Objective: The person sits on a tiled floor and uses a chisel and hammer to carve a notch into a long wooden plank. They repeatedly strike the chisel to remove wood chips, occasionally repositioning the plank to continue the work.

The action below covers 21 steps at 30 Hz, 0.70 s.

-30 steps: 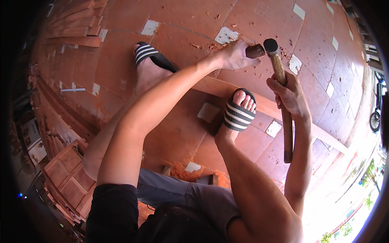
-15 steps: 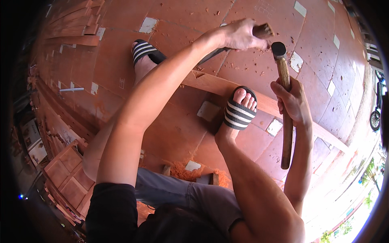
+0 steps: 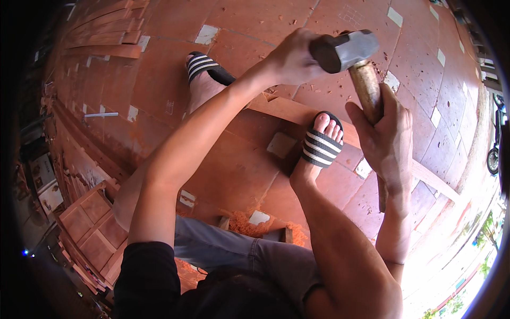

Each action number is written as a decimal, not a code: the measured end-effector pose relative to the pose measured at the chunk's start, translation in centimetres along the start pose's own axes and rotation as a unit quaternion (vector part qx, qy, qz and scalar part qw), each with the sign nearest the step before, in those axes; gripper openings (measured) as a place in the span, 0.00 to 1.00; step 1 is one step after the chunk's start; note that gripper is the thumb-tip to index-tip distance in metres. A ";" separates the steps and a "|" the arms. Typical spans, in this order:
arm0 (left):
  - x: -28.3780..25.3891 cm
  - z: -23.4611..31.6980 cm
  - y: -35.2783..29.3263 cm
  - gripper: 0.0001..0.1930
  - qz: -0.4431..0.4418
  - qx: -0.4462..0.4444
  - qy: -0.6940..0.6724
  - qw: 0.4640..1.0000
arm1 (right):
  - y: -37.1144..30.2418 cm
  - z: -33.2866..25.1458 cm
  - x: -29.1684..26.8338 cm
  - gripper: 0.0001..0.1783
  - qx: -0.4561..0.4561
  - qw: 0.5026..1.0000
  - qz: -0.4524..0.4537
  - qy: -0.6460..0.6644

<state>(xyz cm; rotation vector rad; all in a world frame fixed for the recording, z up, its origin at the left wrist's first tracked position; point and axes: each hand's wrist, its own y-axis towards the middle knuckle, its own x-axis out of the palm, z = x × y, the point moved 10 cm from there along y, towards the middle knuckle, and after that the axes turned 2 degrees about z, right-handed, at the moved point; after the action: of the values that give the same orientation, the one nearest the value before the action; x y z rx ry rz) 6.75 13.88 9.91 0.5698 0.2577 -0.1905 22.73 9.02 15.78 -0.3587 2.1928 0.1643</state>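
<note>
My right hand (image 3: 390,141) is wrapped round the wooden handle of a hammer (image 3: 366,87). Its metal head is raised and overlaps my left hand (image 3: 295,58) in the picture. The left fingers are closed round a wooden-handled chisel, whose handle end barely shows behind the hammer head; my forearm covers its blade. Below the left hand, a long reddish timber (image 3: 287,109) lies on the floor, with a dark notch (image 3: 271,97) cut in it. My sandalled foot (image 3: 324,141) rests against the timber.
Wood shavings and white patches dot the red tiled floor (image 3: 239,159). Stacked boards (image 3: 106,50) lie at the far left, and a panelled wooden frame (image 3: 93,223) at the near left. Orange sawdust (image 3: 249,226) surrounds short wooden blocks beside my leg. A wheel (image 3: 493,159) shows at the right edge.
The hammer has come up closer to the camera, its head swinging left across my left hand. My left hand has shifted slightly left and down, still gripping the chisel.
</note>
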 end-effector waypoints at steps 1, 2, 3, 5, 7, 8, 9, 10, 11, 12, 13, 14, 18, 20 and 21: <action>-0.8 0.0 -0.8 0.12 -0.001 -0.019 -0.023 1.000 | -0.3 0.0 0.3 0.16 0.009 1.000 -0.011 0.008; -1.8 0.0 -1.6 0.11 -0.002 -0.038 -0.047 0.998 | -0.7 0.0 0.6 0.16 0.019 0.999 -0.021 0.016; -1.9 -1.0 -2.9 0.11 -0.056 -0.113 -0.053 0.991 | -1.1 -0.1 1.1 0.16 0.027 0.999 -0.036 0.025; -2.3 -1.0 -4.0 0.11 -0.043 -0.124 -0.092 0.987 | -1.7 -0.3 1.4 0.16 0.035 0.998 -0.042 0.031; -2.8 -0.8 -4.9 0.11 -0.025 -0.121 -0.116 0.986 | -2.2 -0.8 1.8 0.16 0.039 0.997 -0.047 0.038; -3.1 -0.7 -5.2 0.11 -0.014 -0.109 -0.122 0.986 | -2.3 -1.2 1.9 0.16 0.040 0.997 -0.047 0.041; -3.5 -0.5 -5.4 0.11 -0.002 -0.097 -0.128 0.987 | -2.5 -1.5 2.0 0.16 0.040 0.997 -0.047 0.043; -3.5 -0.7 -5.8 0.11 -0.008 -0.102 -0.135 0.986 | -2.6 -1.7 2.1 0.16 0.035 0.997 -0.046 0.041; -3.6 -0.8 -6.1 0.11 -0.015 -0.108 -0.142 0.984 | -2.7 -1.9 2.1 0.15 0.030 0.998 -0.045 0.039; -3.5 -0.9 -6.2 0.11 -0.022 -0.112 -0.149 0.982 | -2.7 -2.1 2.0 0.15 0.026 0.998 -0.044 0.037; -3.6 -1.0 -6.2 0.10 -0.016 -0.110 -0.148 0.983 | -2.7 -2.3 2.0 0.15 0.024 0.998 -0.045 0.037; -3.7 -1.0 -6.3 0.10 -0.010 -0.108 -0.146 0.983 | -2.6 -2.6 1.9 0.15 0.022 0.998 -0.046 0.037; -3.3 -1.9 -6.9 0.10 -0.030 -0.141 -0.133 0.981 | -2.5 -3.7 1.4 0.15 -0.001 0.999 -0.037 0.037; -2.9 -2.4 -8.1 0.09 -0.017 -0.208 -0.191 0.959 | -2.2 -4.2 1.2 0.15 -0.010 0.999 -0.043 0.031; -3.3 -1.9 -8.3 0.08 -0.010 -0.182 -0.174 0.968 | -2.1 -4.8 1.1 0.15 -0.017 0.998 -0.046 0.031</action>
<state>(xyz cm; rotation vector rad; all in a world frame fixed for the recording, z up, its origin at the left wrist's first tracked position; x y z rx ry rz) 1.16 8.42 5.16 0.1626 -0.0451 -0.2517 19.06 5.64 17.80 -0.4882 2.2311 0.1421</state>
